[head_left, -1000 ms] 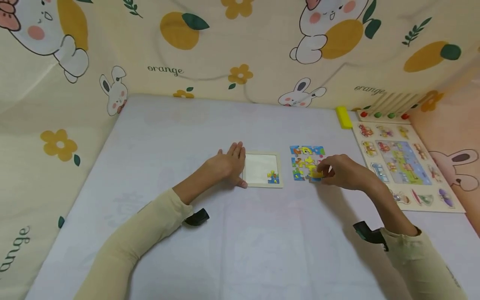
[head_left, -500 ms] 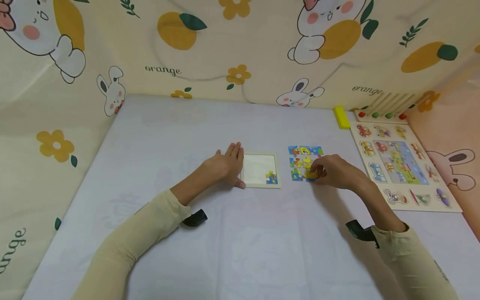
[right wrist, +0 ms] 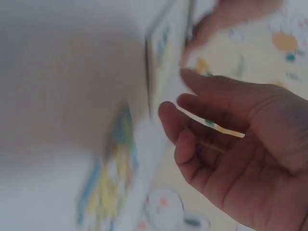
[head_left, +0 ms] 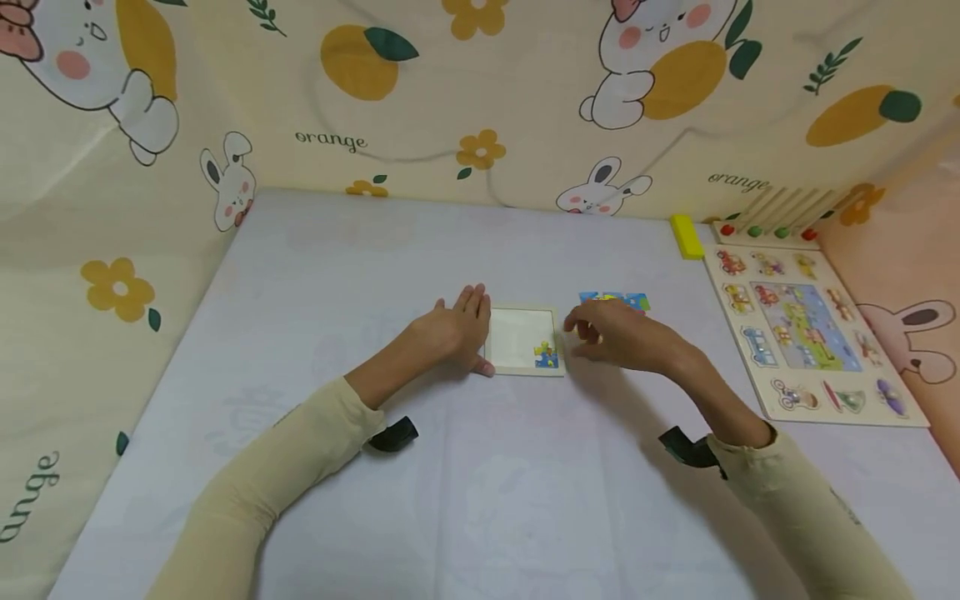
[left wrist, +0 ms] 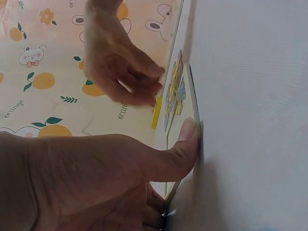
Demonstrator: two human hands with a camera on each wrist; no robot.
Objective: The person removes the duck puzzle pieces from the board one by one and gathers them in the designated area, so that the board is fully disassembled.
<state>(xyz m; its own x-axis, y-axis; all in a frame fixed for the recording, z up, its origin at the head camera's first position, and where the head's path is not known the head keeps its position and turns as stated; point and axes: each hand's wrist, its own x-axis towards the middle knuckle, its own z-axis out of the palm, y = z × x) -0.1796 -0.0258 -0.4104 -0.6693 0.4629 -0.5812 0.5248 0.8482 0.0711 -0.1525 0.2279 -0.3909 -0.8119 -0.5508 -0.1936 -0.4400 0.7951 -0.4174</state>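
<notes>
My left hand (head_left: 456, 329) lies along the left side of a small pale puzzle frame (head_left: 525, 372), fingers straight and thumb at its near left corner. One blue-and-yellow jigsaw piece (head_left: 546, 357) sits in the frame's near right corner. My right hand (head_left: 626, 333) hovers just right of the frame, over the loose jigsaw pieces (head_left: 636, 300), and hides most of them in the head view. In the right wrist view its fingers (right wrist: 185, 147) are loosely bent, with nothing visible between them. The loose pieces (right wrist: 108, 187) appear blurred below that hand.
A larger wooden picture puzzle board (head_left: 810, 392) lies at the right of the white table (head_left: 525, 500). Behind it is a wooden rack with red and green beads (head_left: 755, 232), beside a yellow block (head_left: 686, 237). A patterned cloth (head_left: 420, 125) rises along the back.
My right hand has moved left from the right side of the loose pieces to beside the frame, now covering most of them. The left hand and the piece in the frame stay put.
</notes>
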